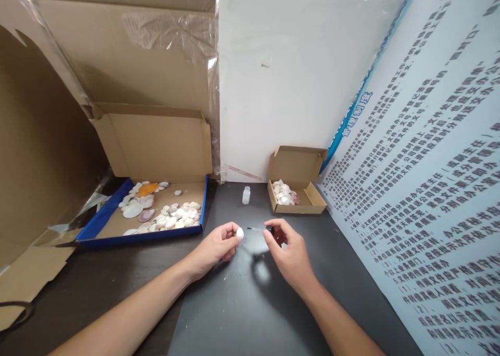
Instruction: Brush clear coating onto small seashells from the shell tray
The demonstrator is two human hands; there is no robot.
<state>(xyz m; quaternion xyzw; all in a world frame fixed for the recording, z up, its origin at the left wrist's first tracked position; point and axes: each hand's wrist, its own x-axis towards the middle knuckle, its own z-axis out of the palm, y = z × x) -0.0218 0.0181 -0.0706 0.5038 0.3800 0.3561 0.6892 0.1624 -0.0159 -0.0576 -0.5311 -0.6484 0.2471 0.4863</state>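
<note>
Pinched between the thumb and fingers of my left hand (pixel 222 242) is a small white ribbed seashell (pixel 239 233). My right hand (pixel 287 246) grips the dark cap of a thin brush applicator (pixel 255 229), its stem pointing left with a dark tip. A short gap separates the brush tip from the shell. Behind both hands, a small uncapped bottle (pixel 246 195) with whitish contents stands upright on the dark table (pixel 226 314).
To the left, a blue-edged open cardboard box (pixel 144 238) holds many shells and an orange one. A smaller open box (pixel 299 209) with white shells sits at the back right. Cardboard walls the left, a white panel (pixel 297 75) the back, and a printed board (pixel 429 189) the right.
</note>
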